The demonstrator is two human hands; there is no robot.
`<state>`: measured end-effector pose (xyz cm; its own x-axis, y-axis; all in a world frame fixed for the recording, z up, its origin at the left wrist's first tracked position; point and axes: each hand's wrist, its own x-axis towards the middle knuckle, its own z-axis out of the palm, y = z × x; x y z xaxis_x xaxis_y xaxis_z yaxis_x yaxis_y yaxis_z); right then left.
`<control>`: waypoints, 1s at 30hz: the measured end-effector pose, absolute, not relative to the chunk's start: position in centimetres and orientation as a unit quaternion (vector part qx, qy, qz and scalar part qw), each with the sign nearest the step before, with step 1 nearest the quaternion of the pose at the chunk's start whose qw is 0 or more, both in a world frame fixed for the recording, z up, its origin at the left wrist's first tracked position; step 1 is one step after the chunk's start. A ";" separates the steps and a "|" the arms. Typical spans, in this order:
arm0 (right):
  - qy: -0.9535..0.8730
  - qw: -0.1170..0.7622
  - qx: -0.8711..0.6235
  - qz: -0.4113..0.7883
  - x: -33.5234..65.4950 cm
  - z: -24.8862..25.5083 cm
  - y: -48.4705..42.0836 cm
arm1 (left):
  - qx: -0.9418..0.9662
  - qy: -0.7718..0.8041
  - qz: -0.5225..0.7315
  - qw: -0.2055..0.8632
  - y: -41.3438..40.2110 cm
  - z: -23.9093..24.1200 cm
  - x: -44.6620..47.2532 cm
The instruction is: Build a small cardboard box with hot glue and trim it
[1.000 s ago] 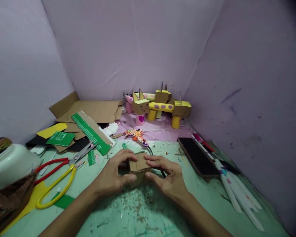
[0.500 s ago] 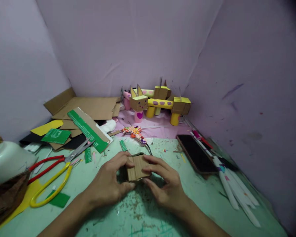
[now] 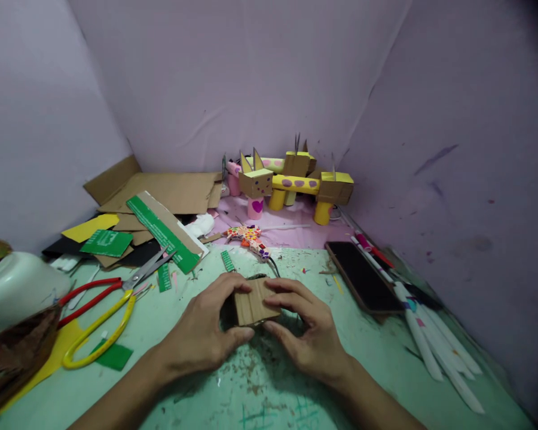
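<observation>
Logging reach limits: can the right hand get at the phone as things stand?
Probably yes, though the right hand would likely first let go of the cardboard piece, which the left hand also holds. Only small scraps show on the green tabletop before the phone.

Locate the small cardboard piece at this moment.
In the head view, the small cardboard piece is below centre, held between the left hand and the right hand; the patterned glue gun lies beyond it on the table.

Passable: green tabletop [image 3: 339,307] between right hand [image 3: 314,331] and phone [image 3: 363,278] | Blocked: scissors [image 3: 134,280] left, glue gun [image 3: 248,237] ahead
</observation>
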<state>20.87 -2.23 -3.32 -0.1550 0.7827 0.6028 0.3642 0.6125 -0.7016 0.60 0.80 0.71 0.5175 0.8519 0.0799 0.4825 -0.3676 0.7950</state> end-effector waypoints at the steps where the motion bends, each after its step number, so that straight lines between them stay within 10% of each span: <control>1: -0.742 0.506 -0.388 0.206 21.1 -3.0 -2.2 | 0.781 0.431 0.246 0.379 0.8 0.7 0.6; 16: -0.830 0.456 -0.322 0.013 22.7 -2.3 -1.1 | 0.733 0.460 0.261 0.427 1.3 0.6 0.7; 30: -0.765 0.496 -0.400 0.097 20.7 -3.1 -1.4 | 0.737 0.464 0.310 0.382 0.8 -0.8 1.2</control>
